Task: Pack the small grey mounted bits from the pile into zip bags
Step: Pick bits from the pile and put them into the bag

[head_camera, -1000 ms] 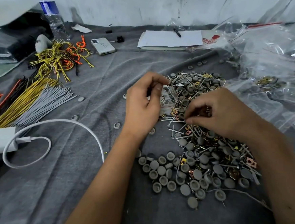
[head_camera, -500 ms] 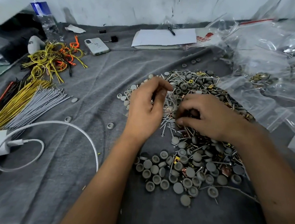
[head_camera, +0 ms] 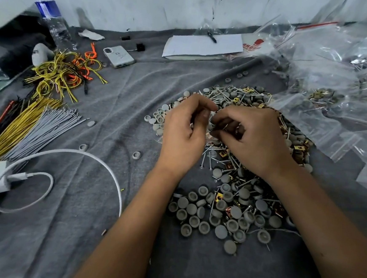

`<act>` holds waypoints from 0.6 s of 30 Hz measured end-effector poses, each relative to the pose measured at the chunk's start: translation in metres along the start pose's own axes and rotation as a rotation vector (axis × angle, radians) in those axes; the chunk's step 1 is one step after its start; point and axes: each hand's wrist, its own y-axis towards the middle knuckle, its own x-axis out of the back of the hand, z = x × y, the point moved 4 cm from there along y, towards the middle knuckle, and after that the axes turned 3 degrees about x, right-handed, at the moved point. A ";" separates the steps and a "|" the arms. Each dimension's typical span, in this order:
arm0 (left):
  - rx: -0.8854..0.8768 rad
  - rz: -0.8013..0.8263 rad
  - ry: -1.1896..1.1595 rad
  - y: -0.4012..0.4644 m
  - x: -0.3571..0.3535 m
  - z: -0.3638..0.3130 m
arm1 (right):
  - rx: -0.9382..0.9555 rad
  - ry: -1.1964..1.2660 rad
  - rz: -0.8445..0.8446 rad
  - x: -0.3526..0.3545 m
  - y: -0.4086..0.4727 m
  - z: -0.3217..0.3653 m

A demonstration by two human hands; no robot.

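While both hands meet over the middle of the pile [head_camera: 228, 199], the left hand [head_camera: 184, 132] has its fingers curled and pinched round a small clear zip bag [head_camera: 209, 127], of which only a crumpled sliver shows between the two hands; holding it just above the heap keeps the mouth close to the supply, which I judge saves reach on every piece. The right hand [head_camera: 250, 137] is curled too, its fingertips pinching something small at the bag's mouth, most likely one of the grey bits with its metal pin, though the piece itself is too hidden to name surely. Whatever is already in that bag cannot be seen. The grey bits [head_camera: 193, 220] lie heaped on the grey cloth over the worktop [head_camera: 105, 231], mixed with screws [head_camera: 209, 158] and little brass clips [head_camera: 218, 196], spreading from 12 o'clock of the hands round to 5 o'clock, with a few strays at 9 o'clock. At 2 o'clock, a loose drift of clear zip bags [head_camera: 332, 133] lies against the pile; one of them holds a cluster of brass and grey pieces [head_camera: 320, 94], so filled bags seem to be put there. At 10 o'clock lie bundles of yellow and grey wire [head_camera: 36, 125], with a phone [head_camera: 119, 56] and water bottle [head_camera: 53, 23] beyond; a white cable [head_camera: 84, 155] loops at 8 o'clock.
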 end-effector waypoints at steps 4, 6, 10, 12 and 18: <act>0.013 -0.014 -0.019 0.000 0.001 0.002 | -0.041 0.034 -0.066 0.000 0.000 -0.003; 0.022 -0.031 -0.039 0.000 0.003 0.004 | -0.045 0.017 -0.117 0.004 0.000 -0.005; 0.030 -0.065 -0.072 0.002 0.007 0.007 | -0.064 -0.025 -0.122 0.010 0.000 -0.010; 0.037 -0.087 -0.077 0.003 0.008 0.008 | -0.080 -0.045 0.015 0.007 0.000 -0.015; 0.065 -0.114 -0.100 0.002 0.010 0.012 | -0.104 -0.214 0.463 -0.008 -0.004 -0.022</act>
